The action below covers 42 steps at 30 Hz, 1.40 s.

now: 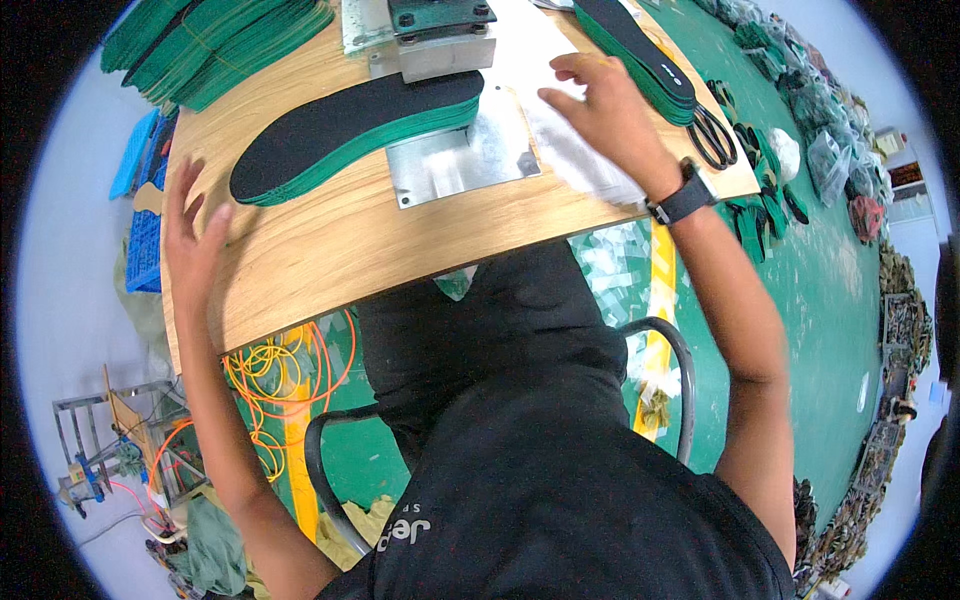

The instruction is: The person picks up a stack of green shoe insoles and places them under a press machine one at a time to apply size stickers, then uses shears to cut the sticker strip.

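A stack of insoles [350, 130], black on top with green layers below, lies at a slant on the wooden table. One end rests on a shiny metal plate [460, 165], close under a metal press head [445, 45]. My left hand [195, 215] is open at the table's left edge, beside the stack's near end and apart from it. My right hand [605, 105] is raised over white sheet material [570, 150] to the right of the plate. Its thumb and fingers are apart with nothing between them. A dark watch is on my right wrist.
Bundled green insoles [210, 45] are piled at the far left. Another insole stack [640, 60] lies at the far right, with black-handled scissors [713, 138] at its near end. A blue crate [147, 235] stands beyond the left edge. Orange and yellow hoses [280, 380] hang below.
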Motion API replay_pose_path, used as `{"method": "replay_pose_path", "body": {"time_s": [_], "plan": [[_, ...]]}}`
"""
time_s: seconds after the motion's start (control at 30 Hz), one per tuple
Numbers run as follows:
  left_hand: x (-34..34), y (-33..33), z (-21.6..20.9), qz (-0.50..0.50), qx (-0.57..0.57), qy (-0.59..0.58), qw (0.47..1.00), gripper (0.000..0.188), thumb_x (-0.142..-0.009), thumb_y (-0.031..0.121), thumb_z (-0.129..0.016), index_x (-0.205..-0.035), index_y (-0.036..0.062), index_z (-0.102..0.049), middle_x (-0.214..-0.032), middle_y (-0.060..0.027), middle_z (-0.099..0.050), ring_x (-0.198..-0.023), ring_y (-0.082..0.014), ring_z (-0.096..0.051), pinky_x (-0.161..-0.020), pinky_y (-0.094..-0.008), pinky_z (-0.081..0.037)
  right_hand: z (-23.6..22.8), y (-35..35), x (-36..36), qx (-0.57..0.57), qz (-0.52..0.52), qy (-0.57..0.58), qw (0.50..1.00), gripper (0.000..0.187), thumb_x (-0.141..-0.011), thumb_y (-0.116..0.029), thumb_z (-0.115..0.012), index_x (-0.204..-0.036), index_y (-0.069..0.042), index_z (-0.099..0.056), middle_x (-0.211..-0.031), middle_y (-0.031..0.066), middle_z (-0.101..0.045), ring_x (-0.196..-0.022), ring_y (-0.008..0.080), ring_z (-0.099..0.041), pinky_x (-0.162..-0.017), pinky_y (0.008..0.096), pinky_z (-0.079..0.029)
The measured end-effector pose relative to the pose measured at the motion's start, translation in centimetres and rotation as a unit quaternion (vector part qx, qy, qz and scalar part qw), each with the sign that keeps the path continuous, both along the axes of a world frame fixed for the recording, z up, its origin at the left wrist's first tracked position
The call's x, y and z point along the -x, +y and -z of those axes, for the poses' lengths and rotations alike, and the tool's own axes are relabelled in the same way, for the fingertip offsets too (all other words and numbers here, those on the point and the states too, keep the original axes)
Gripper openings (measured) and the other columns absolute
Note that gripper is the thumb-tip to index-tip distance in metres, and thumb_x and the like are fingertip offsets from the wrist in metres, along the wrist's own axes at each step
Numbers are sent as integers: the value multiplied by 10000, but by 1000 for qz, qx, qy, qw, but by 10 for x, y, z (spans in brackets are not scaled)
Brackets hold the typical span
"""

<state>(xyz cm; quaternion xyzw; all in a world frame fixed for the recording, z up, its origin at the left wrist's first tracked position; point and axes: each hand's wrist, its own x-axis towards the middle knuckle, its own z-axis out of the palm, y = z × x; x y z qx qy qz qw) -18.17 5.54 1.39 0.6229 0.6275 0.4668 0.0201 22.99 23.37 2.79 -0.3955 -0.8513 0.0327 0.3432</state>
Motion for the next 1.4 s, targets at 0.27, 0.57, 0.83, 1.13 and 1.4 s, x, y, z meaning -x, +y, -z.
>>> {"method": "replay_pose_path", "body": {"time_s": [0.27, 0.57, 0.83, 1.13, 1.4], "plan": [[-122, 3, -8, 189, 84, -142, 968, 181, -908, 96, -541, -1032, 17, -646, -1014, -79, -643, -969, -140, -581, -846, -256, -450, 18, 52, -28, 39, 32, -145, 988, 262, -750, -220, -722, -822, 20, -647, -740, 167, -636, -671, 274, -618, -625, 338, -469], [-227, 59, -3, 232, 165, -263, 922, 222, -932, 208, -554, -981, 19, -661, -923, -42, -647, -851, -100, -577, -751, -249, -447, -43, 2, -36, 341, -40, 49, 938, 148, -828, -206, -677, -777, -70, -647, -620, -3, -570, -531, 75, -498, -507, 221, -404], [-258, 54, 20, 214, 105, -491, 838, 135, -929, 133, -544, -950, 24, -620, -849, -21, -636, -739, -72, -583, -671, -199, -467, -7, -75, -69, 164, 60, 136, 975, 152, -839, -167, -611, -852, -20, -648, -681, 113, -616, -637, 233, -604, -629, 347, -492], [-251, 38, 9, 166, 116, -518, 831, 102, -902, 105, -576, -906, 12, -618, -732, -4, -625, -543, -30, -527, -478, -183, -426, 1, 57, -203, 122, 263, -203, 935, 445, -730, -350, -684, -850, 68, -590, -853, 293, -622, -836, 419, -619, -740, 447, -503], [-249, 40, 9, 267, 209, -524, 781, 129, -901, 88, -590, -974, -17, -602, -858, -57, -656, -734, -91, -631, -656, -224, -515, -9, -23, -224, 280, 170, 301, 896, 633, -804, -124, -589, -1367, 51, -360, -935, 72, -639, -738, 94, -563, -639, 230, -455]]}}
